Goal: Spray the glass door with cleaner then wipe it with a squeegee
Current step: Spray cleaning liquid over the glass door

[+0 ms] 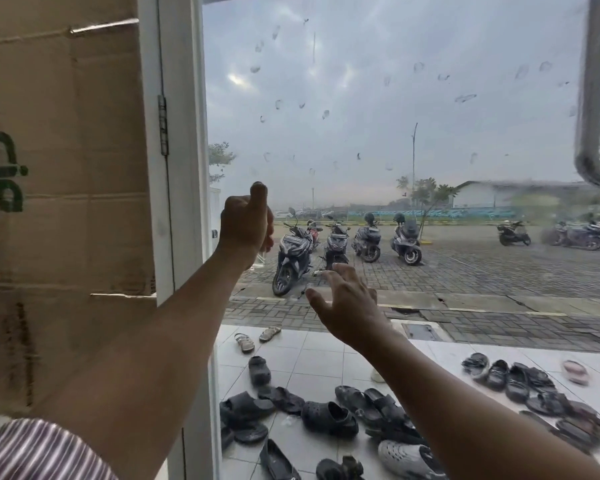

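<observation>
Glass door [395, 116] fills 12 to 3 o'clock, smudged w/ fingermarks. Left hand [245, 226] at 9, curled, thumb up, can't tell if it's gripping anything. Right hand [347, 306] toward 6, fingers spread, prob. steadying the pane.

The glass door [395, 116] is clear and glossy, smudged with prints toward 12 o'clock; matt brown cardboard [66, 168] at 9 o'clock; a shiny metal handle [593, 98] at 2 o'clock; striped cloth sleeve [39, 448] at 7 o'clock.
</observation>
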